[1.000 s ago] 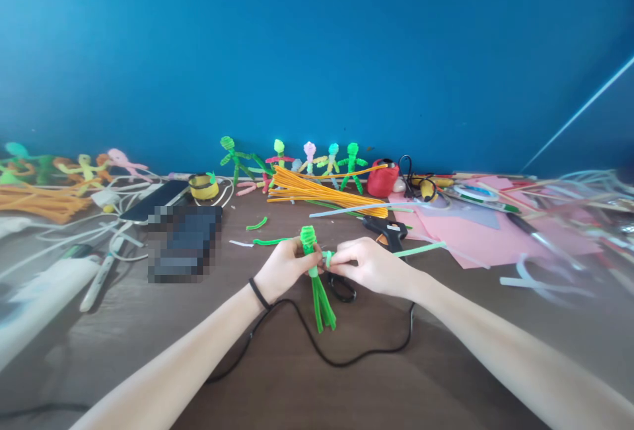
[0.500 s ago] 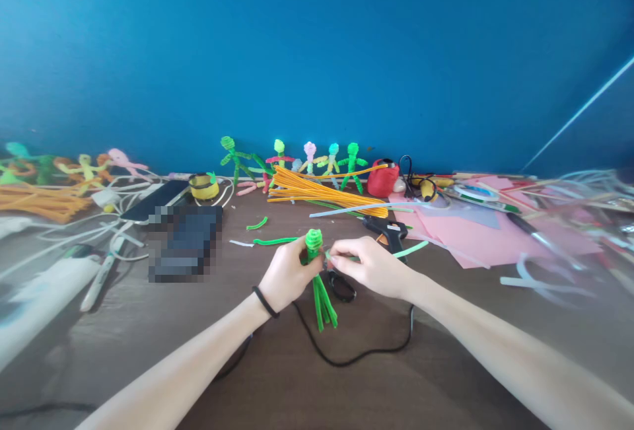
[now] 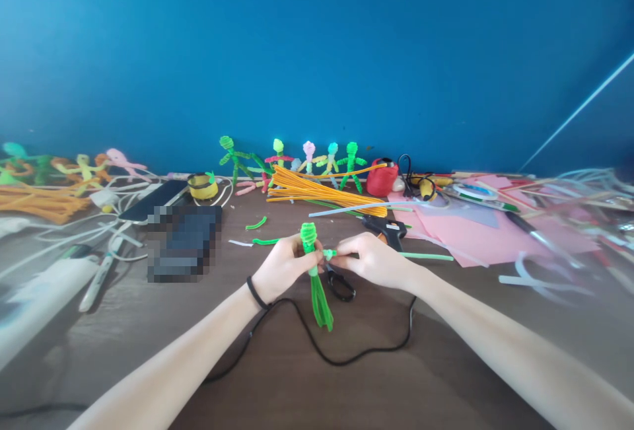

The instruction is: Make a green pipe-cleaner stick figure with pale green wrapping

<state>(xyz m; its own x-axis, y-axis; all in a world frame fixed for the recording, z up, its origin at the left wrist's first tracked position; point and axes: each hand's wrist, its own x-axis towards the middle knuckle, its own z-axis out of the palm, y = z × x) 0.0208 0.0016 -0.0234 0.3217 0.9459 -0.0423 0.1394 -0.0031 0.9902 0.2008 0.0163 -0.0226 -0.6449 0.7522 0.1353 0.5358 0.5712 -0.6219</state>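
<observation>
My left hand [image 3: 287, 263] is closed around a bright green pipe-cleaner figure [image 3: 321, 304], gripping it just below its coiled head. Several loose green stems hang down from the figure. Right beside it, my right hand [image 3: 371, 259] pinches a pale green pipe cleaner [image 3: 428, 256], whose long end sticks out to the right past the knuckles. A short green piece pokes from my right fingertips toward the figure, with pale green around it. Black-handled scissors [image 3: 343, 286] lie partly hidden under my hands.
Behind stand several pipe-cleaner figures [image 3: 351, 166] against the blue wall, with an orange pipe-cleaner bundle [image 3: 327, 191] in front. A black glue gun [image 3: 391, 232] lies by pink paper [image 3: 456, 235]. A black cord [image 3: 347, 362] loops nearby; a dark pixelated object [image 3: 185, 245] is left.
The figure has shifted slightly left and up in my left hand. The pale green pipe cleaner's free end has swung lower and now reaches farther right from my right hand.
</observation>
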